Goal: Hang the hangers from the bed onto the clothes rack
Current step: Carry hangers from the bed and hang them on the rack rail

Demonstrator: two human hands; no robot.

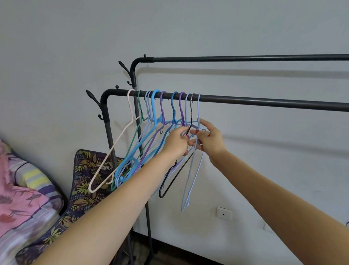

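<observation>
Both hands are working up at the near rail of the black clothes rack, where a bunched row of hangers is hooking over the bar: white, green, blue, purple, then thin wire ones. The left hand is curling its fingers around the necks of the black wire hanger and its neighbours, while the right hand is pinching the pale blue wire hanger just beside it, the two hands almost touching. To my eye they are untangling and spacing the last pair; doing it well means steadying the cluster with the left and sliding the blue one rightward along the open rail, keeping its hook fully over the bar. The far rail is carrying nothing in view. At the left, the bed is showing a pink floral cover and a leaf-print cloth, with no hangers visible on it. A grey wall is standing behind, with a socket low down.
</observation>
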